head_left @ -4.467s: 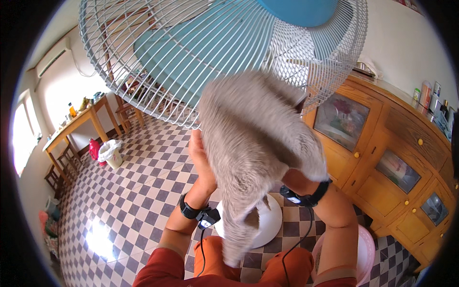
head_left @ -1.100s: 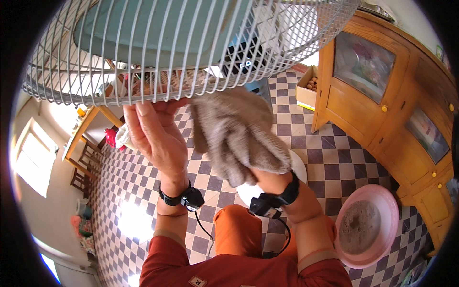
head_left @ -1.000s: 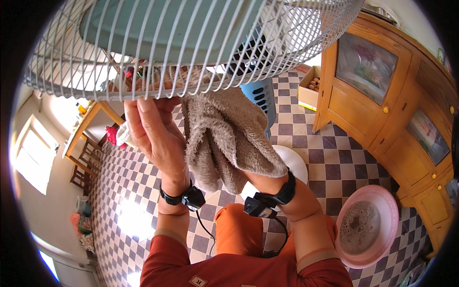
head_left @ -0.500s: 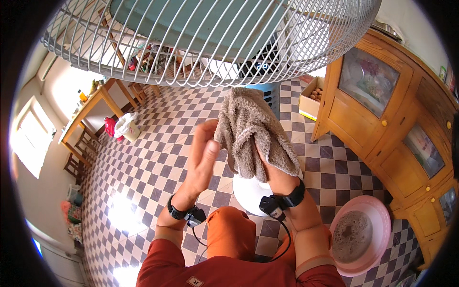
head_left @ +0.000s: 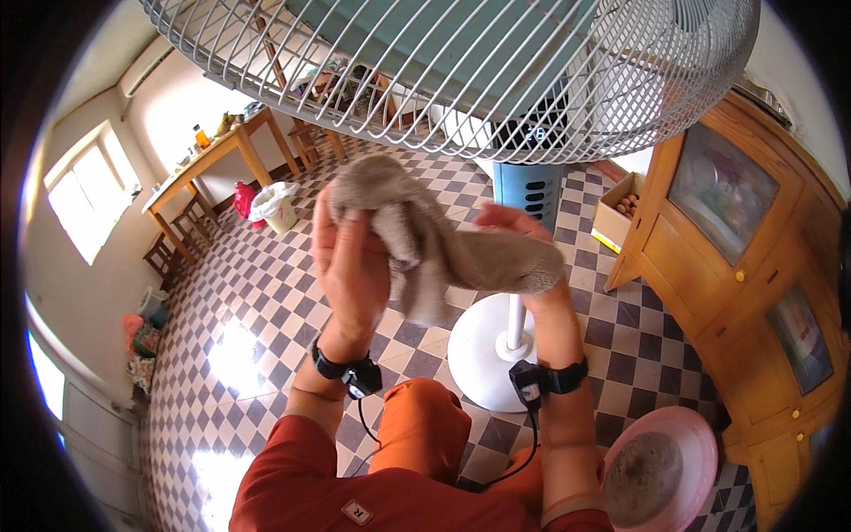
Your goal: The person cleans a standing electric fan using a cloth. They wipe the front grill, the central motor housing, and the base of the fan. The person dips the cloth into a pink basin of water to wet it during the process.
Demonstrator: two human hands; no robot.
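A grey-brown terry cloth [head_left: 417, 230], bunched and twisted, stretches between my two hands below the fan's wire cage. My left hand [head_left: 348, 275] grips its left end, with the thumb pressed on the folds. The other end lies across my right hand [head_left: 511, 219] and wrist, covering most of the palm. Past the cloth, the right fingertips show but are smeared, so their grip is unclear. Overhead, the white wire guard [head_left: 496, 97] of a pedestal fan fills the top of the view, with a blue-green blade inside. The fan's round white base [head_left: 474, 355] rests on the floor.
A pink basin [head_left: 700, 452] of murky water sits at the lower right. Along the right side stands a wooden cabinet [head_left: 683, 235], beside a cardboard box [head_left: 612, 220] of round brown things. A wooden table [head_left: 222, 146] and white bin [head_left: 277, 211] are at the far left.
The cloth, which was draped over my right hand, now stretches toward the left, and my left hand has closed on it. My view has shifted left, uncovering more of the fan's base and pole.
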